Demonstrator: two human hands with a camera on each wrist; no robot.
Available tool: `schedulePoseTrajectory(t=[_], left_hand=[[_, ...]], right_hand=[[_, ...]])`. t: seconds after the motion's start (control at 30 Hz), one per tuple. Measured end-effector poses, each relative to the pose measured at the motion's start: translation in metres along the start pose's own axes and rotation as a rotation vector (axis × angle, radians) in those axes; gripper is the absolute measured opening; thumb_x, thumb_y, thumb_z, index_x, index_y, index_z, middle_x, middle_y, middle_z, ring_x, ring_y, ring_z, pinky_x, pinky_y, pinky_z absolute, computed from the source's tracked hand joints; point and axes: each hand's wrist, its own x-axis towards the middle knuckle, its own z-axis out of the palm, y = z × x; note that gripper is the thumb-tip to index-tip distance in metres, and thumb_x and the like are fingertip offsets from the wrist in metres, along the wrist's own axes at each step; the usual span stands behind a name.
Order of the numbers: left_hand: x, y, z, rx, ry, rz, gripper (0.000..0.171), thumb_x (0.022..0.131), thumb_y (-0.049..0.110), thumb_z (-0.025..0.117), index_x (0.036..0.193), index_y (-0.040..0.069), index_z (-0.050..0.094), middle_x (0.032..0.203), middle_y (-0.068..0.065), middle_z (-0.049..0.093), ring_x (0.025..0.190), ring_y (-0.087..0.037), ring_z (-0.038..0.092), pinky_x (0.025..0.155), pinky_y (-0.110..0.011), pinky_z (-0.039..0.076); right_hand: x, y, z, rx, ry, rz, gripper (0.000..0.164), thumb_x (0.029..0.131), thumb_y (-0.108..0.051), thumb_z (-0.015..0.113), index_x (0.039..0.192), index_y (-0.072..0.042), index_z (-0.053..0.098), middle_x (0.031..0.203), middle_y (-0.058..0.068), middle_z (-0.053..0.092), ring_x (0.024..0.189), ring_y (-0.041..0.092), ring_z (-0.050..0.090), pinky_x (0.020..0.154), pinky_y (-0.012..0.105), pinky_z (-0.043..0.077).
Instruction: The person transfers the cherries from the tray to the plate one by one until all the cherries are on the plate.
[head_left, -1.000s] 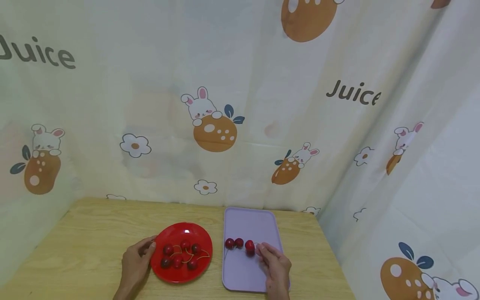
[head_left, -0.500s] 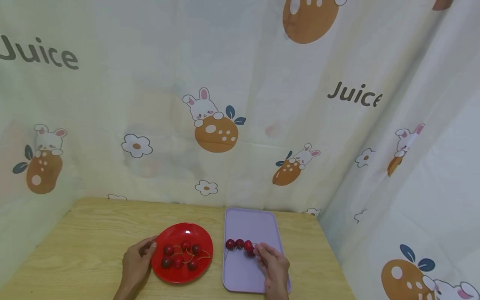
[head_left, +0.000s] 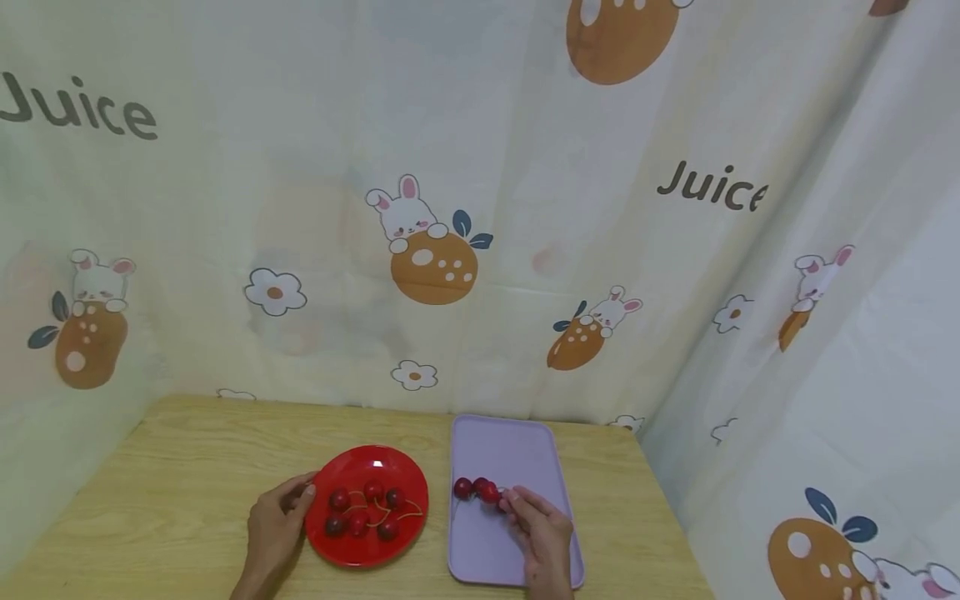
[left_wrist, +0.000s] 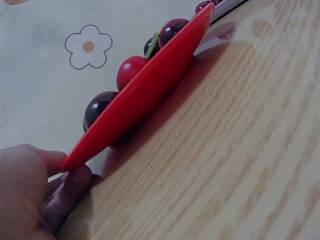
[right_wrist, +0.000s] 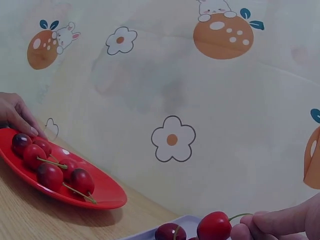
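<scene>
My left hand (head_left: 274, 521) pinches the left rim of a round red plate (head_left: 322, 542), thumb above and fingers under it in the left wrist view. Several dark red cherries (head_left: 358, 523) with green stems lie on the plate. On the right, my right hand (head_left: 543, 533) is over a lilac tray (head_left: 480, 558). Its thumb and fingertips pinch the thin stem of a bright red cherry (right_wrist: 214, 226). Beside that fruit, two darker cherries sit near the tray's left edge, the outer cherry (head_left: 462, 488) with its stem pointing down toward me.
Both dishes stand on a light wood-grain table (head_left: 202, 467), the plate left of the tray with a narrow strip of table between them. A pale curtain (head_left: 330, 208) printed with rabbits, fruit and flowers hangs behind the table and along its right side.
My right hand has moved a little to the left, bringing the pinched cherry up against the two darker ones in the head view. The left hand keeps its hold on the plate.
</scene>
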Motion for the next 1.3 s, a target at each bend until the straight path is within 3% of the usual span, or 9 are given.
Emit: schedulePoseTrajectory(t=[0.27, 0.53, 0.7, 1.0, 1.3], left_hand=[[0.000, 0.001, 0.003, -0.006, 0.018, 0.001, 0.030, 0.109, 0.012, 0.067, 0.136, 0.004, 0.075, 0.116, -0.017, 0.080, 0.086, -0.008, 0.069, 0.071, -0.020, 0.051], [0.002, 0.001, 0.003, -0.002, 0.009, 0.004, 0.030, 0.109, 0.012, 0.066, 0.137, 0.004, 0.074, 0.116, -0.017, 0.080, 0.085, -0.008, 0.068, 0.070, -0.021, 0.050], [0.004, -0.001, 0.003, 0.010, 0.015, 0.025, 0.030, 0.108, 0.011, 0.067, 0.137, 0.003, 0.074, 0.116, -0.017, 0.081, 0.085, -0.007, 0.068, 0.072, -0.020, 0.051], [0.005, -0.004, 0.002, 0.018, 0.002, -0.008, 0.032, 0.110, 0.013, 0.064, 0.140, 0.005, 0.073, 0.120, -0.017, 0.080, 0.090, -0.012, 0.070, 0.074, -0.021, 0.052], [0.005, -0.002, 0.000, 0.021, -0.003, -0.004, 0.032, 0.110, 0.014, 0.064, 0.140, 0.004, 0.073, 0.120, -0.018, 0.080, 0.089, -0.012, 0.071, 0.074, -0.021, 0.052]], right_hand=[[-0.003, 0.000, 0.007, -0.010, -0.052, 0.002, 0.025, 0.096, 0.001, 0.079, 0.121, 0.005, 0.075, 0.093, 0.003, 0.085, 0.081, 0.009, 0.081, 0.075, 0.023, 0.060], [-0.003, 0.002, 0.015, -0.021, -0.050, 0.026, 0.036, 0.095, -0.002, 0.081, 0.128, 0.007, 0.071, 0.095, 0.005, 0.085, 0.083, 0.012, 0.082, 0.078, 0.026, 0.060], [-0.004, 0.004, 0.019, -0.026, -0.059, 0.027, 0.033, 0.095, -0.004, 0.082, 0.125, 0.005, 0.073, 0.092, 0.003, 0.085, 0.082, 0.011, 0.081, 0.076, 0.024, 0.059], [-0.009, 0.011, 0.028, -0.037, -0.127, 0.041, 0.023, 0.096, -0.005, 0.081, 0.118, 0.001, 0.077, 0.093, 0.002, 0.085, 0.082, 0.010, 0.081, 0.077, 0.023, 0.059], [-0.015, 0.017, 0.040, -0.045, -0.168, 0.034, 0.021, 0.098, -0.003, 0.078, 0.118, 0.004, 0.077, 0.093, 0.003, 0.085, 0.080, 0.010, 0.081, 0.075, 0.022, 0.059]])
